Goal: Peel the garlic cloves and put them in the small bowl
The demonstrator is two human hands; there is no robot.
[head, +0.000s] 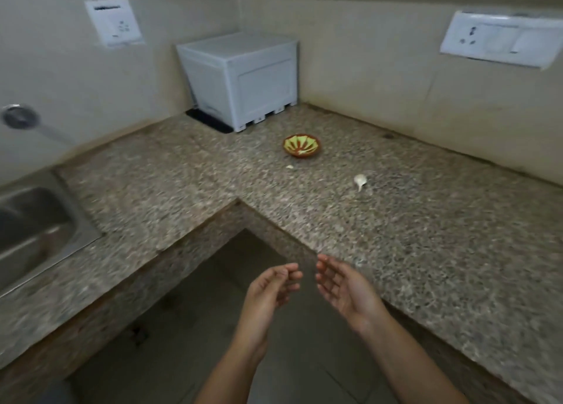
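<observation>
The left hand (274, 288) is held loosely curled, nothing in it. At seven o'clock of the bowl (301, 145), a pale bit (289, 167), possibly a clove, could be overlooked on the speckled bench (441, 236). The right hand (344, 285) is spread, empty. The garlic clove (360, 180), at four o'clock, could be flicked away by a hasty reach.

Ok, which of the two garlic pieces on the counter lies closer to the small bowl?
The smaller piece, just in front of the bowl; the larger one with the stalk lies farther right.
</observation>
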